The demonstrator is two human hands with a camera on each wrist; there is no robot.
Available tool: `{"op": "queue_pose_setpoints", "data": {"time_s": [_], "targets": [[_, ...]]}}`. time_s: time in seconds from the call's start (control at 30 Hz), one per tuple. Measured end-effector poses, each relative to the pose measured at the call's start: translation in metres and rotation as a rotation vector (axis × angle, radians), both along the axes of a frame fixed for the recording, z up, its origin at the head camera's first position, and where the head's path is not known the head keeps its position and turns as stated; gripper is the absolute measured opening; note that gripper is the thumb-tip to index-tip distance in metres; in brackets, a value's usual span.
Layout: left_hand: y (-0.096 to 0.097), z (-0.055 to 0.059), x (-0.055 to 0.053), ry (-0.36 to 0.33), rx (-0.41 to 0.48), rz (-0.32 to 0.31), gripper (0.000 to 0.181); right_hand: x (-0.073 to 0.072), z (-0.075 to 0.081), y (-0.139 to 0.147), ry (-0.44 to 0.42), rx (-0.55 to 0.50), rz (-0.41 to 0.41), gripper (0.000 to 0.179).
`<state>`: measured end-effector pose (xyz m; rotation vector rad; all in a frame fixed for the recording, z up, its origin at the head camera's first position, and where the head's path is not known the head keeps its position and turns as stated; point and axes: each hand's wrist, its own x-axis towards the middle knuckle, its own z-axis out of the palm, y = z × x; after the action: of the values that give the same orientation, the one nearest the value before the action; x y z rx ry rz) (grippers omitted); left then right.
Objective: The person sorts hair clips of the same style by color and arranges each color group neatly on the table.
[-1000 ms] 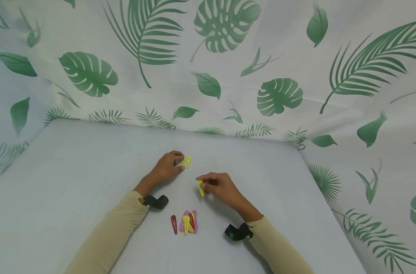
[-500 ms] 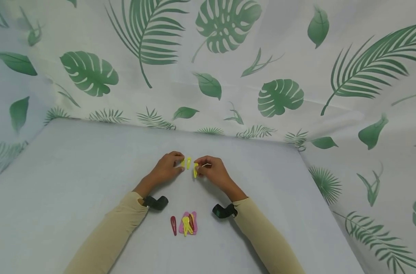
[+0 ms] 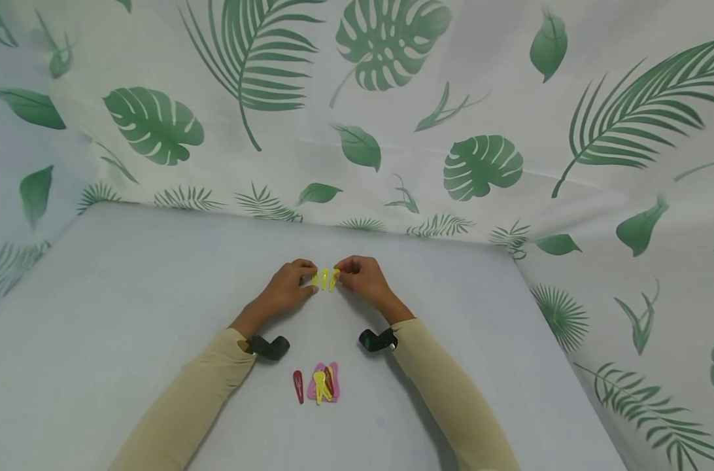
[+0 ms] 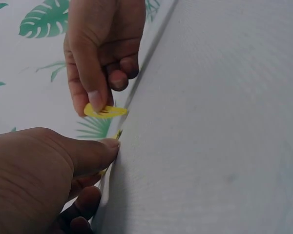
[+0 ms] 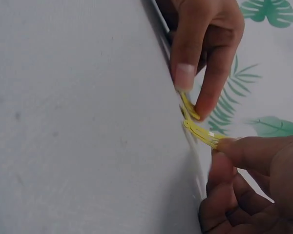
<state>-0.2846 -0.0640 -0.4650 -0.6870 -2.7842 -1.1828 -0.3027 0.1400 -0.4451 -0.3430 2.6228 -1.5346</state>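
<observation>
Three yellow snap hair clips form a row on the table in the head view. My left hand [image 3: 288, 288] holds the leftmost yellow hair clip [image 3: 314, 280] by its two ends, between thumb and fingertip. Another yellow hair clip [image 3: 324, 280] lies between the hands, touched by neither. On the right, my right hand [image 3: 365, 282] pinches a third yellow hair clip [image 3: 333, 282] at one end. The right wrist view shows this pinched clip [image 5: 203, 134] tilted, its free end close to the table. My left fingers partly hide the leftmost clip.
Closer to me, a small pile holds pink hair clips [image 3: 312, 394], yellow hair clips [image 3: 319, 387] and a red hair clip [image 3: 330, 379]. A dark red hair clip [image 3: 298, 387] lies just left of it. Leaf-printed cloth [image 3: 416, 163] hangs behind the white table [image 3: 157, 275].
My right hand has moved away from me and slightly left, bringing its yellow hair clip beside the other two. My left hand has stayed in place, and the pile is unchanged.
</observation>
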Motion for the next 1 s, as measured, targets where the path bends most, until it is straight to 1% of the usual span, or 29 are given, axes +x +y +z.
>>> {"op": "queue_pose_setpoints", "data": {"time_s": [0.13,0.33,0.43,0.63,0.73,0.9,1.0], "targets": [[0.000,0.000,0.000,0.012,-0.002,-0.008,0.041,-0.003,0.001,0.000,0.010,0.066,-0.023,0.009],[0.001,0.000,0.003,0.016,0.003,-0.014,0.042,-0.006,-0.001,-0.002,0.053,0.210,-0.041,0.014],[0.002,0.000,0.003,0.009,0.002,-0.005,0.042,-0.007,-0.002,-0.005,0.063,0.245,-0.039,0.015],[0.001,0.001,0.003,-0.005,-0.018,0.017,0.043,-0.009,-0.005,-0.008,0.088,0.283,-0.019,0.012],[0.000,0.001,0.004,-0.002,-0.018,0.018,0.042,-0.009,-0.006,-0.008,0.103,0.293,-0.026,0.012],[0.002,0.000,0.004,0.014,-0.005,0.000,0.042,-0.001,-0.003,-0.007,0.096,0.275,-0.076,0.017],[0.002,-0.001,0.003,0.016,-0.004,-0.001,0.043,0.005,-0.001,-0.005,0.095,0.255,-0.081,0.017]]}}
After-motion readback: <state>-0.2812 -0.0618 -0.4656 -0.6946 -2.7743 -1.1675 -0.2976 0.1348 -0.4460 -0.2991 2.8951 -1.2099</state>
